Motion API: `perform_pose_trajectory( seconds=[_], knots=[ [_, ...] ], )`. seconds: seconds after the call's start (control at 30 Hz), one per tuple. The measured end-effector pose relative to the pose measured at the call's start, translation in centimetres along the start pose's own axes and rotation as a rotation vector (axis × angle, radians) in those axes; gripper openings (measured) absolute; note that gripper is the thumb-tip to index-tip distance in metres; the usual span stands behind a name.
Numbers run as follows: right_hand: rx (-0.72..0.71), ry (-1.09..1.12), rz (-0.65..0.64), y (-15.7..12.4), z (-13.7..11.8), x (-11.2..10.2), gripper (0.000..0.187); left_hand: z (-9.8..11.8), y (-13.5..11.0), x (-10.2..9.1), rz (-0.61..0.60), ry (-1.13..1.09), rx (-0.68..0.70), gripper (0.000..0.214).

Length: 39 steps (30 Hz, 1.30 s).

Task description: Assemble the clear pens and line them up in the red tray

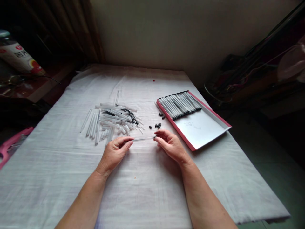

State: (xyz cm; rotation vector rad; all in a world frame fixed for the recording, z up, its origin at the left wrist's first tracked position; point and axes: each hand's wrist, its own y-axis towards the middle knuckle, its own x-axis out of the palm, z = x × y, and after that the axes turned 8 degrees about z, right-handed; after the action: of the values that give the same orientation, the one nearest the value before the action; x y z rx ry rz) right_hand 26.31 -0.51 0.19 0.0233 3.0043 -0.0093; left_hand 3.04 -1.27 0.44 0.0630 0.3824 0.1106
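Slender translucent plastic pen (143, 139), dark at its right end, spans the gap between two bare hands over the near middle of a table covered in pale cloth (143, 187). The left hand (116, 149) pinches its left end between thumb and forefinger; the right hand (171, 146) has thumb and forefinger pinched at the dark end — its other fingers curl, partly hidden. The step in hand looks like seating a small black piece on the barrel's end; that would call for a steady left grip, both parts in line, and a straight push from the right.

Counted: one pen held; one shallow, red-edged white box (207, 130) at right, its far half filled by black-ended translucent pens (179, 105) — roughly twenty, too closely packed to be sure. Left of it lie about eight small black plastic plugs (150, 127): three by its wall, four clustered nearer, one apart. At left, a heap of clear plastic tubes and thin dark rods (116, 117) is too tangled to count. One tiny red piece (153, 80) lies far off.
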Motion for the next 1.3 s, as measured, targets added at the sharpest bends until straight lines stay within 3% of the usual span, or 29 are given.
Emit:
perform_pose_trajectory(
  seconds=[0.13,0.37,0.53,0.7,1.3],
  knots=[
    [-0.028,-0.034,-0.022,0.07,-0.04,-0.12,0.017,0.01,0.00,0.03,-0.004,-0.004,-0.002,0.025],
    [-0.037,-0.055,-0.015,0.08,0.15,-0.33,0.022,0.07,-0.02,0.05,-0.004,-0.007,-0.011,0.024],
    [-0.056,-0.119,-0.018,0.07,0.30,-0.35,0.016,-0.02,-0.02,0.04,-0.001,-0.009,-0.007,0.024],
    [-0.004,-0.006,-0.016,0.09,0.13,-0.24,0.022,-0.22,0.04,0.06,-0.006,-0.007,-0.003,0.025],
    [-0.031,-0.053,-0.030,0.10,0.02,-0.30,0.020,0.13,0.02,0.09,-0.011,-0.024,-0.031,0.024]
  ],
)
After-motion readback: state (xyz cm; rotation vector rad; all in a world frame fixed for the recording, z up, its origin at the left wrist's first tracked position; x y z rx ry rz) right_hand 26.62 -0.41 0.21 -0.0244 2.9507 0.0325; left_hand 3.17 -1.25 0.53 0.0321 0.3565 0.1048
